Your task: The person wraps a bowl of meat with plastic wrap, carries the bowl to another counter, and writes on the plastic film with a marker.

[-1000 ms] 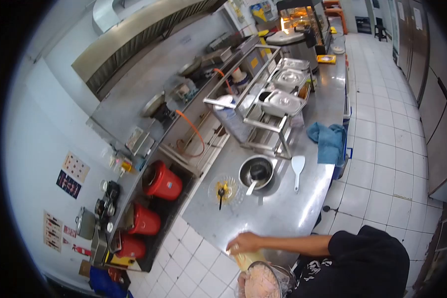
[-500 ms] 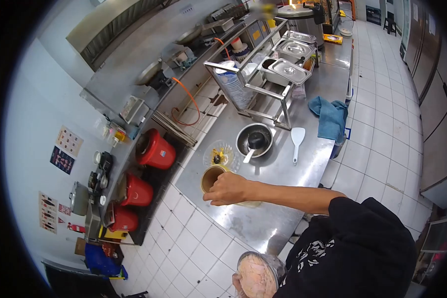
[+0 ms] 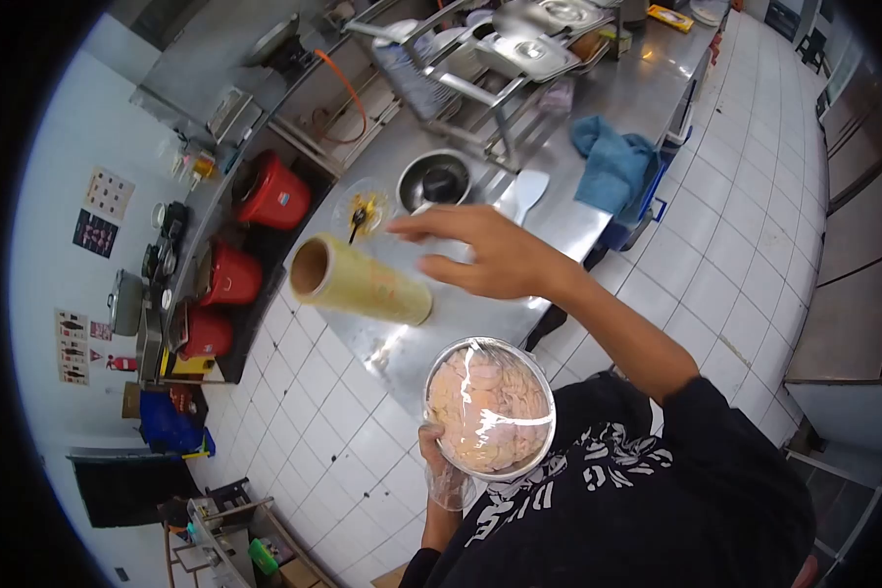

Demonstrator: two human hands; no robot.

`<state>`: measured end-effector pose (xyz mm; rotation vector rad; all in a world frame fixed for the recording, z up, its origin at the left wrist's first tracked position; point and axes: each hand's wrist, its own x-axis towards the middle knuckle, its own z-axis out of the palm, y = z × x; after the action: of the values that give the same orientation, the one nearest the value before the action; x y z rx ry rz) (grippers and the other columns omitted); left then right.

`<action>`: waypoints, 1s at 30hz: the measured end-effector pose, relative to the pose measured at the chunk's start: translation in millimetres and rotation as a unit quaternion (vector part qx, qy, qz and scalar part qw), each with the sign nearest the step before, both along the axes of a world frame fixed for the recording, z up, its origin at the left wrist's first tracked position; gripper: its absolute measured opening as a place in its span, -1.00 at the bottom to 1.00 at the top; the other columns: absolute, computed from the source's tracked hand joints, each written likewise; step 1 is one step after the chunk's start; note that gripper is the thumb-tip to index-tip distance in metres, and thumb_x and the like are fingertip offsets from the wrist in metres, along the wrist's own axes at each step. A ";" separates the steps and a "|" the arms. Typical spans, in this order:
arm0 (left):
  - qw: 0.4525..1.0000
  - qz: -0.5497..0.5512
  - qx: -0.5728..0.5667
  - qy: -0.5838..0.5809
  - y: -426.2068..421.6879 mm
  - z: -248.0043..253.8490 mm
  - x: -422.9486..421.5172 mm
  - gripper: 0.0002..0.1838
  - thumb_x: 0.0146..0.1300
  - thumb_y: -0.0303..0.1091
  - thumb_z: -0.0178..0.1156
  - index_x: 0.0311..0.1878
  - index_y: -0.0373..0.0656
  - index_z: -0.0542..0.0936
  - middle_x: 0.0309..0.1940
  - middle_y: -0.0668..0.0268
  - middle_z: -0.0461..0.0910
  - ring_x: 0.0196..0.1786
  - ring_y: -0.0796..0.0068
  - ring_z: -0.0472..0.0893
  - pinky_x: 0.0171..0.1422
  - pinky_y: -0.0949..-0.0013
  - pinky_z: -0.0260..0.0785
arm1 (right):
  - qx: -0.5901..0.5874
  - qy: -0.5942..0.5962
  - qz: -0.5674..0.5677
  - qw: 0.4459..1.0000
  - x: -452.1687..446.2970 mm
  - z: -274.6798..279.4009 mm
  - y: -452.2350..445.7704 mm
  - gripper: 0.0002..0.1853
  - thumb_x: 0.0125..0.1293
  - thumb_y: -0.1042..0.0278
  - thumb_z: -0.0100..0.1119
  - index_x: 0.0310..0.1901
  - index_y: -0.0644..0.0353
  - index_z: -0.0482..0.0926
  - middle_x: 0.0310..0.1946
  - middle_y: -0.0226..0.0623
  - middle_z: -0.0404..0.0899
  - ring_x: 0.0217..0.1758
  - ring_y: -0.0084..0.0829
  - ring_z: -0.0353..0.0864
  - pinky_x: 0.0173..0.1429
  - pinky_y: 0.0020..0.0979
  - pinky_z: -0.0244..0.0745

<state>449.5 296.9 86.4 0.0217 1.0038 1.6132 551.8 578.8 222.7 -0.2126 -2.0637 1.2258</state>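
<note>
In the head view, a person's left hand (image 3: 434, 461) grips a film-covered metal bowl (image 3: 551, 400) of pale pink pieces (image 3: 485, 421), thumb at its rim, in front of the dark shirt (image 3: 647, 500). The right hand (image 3: 490, 253), index finger and thumb spread wide and holding nothing, hovers just beside a yellowish roll (image 3: 367, 284), which appears to stand on end on the steel table (image 3: 461, 321), near a glass dish (image 3: 341, 211) with a dark-handled utensil (image 3: 357, 223).
</note>
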 end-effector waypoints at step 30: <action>0.778 -0.543 0.222 0.225 552.5 -59.4 581.5 -0.20 0.21 -0.08 0.08 0.43 -0.26 0.08 0.30 -0.01 0.29 0.36 0.09 0.33 0.39 0.09 0.26 | -0.496 0.416 -0.495 0.580 607.0 -136.4 219.7 -0.39 0.51 -0.06 -0.30 0.40 0.21 0.14 0.33 -0.10 0.31 0.37 -0.18 0.33 0.44 -0.15 0.24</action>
<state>1030.9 849.4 27.0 1.1567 0.6755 0.6937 1158.8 798.5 86.2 -0.9306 -0.0844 1.1630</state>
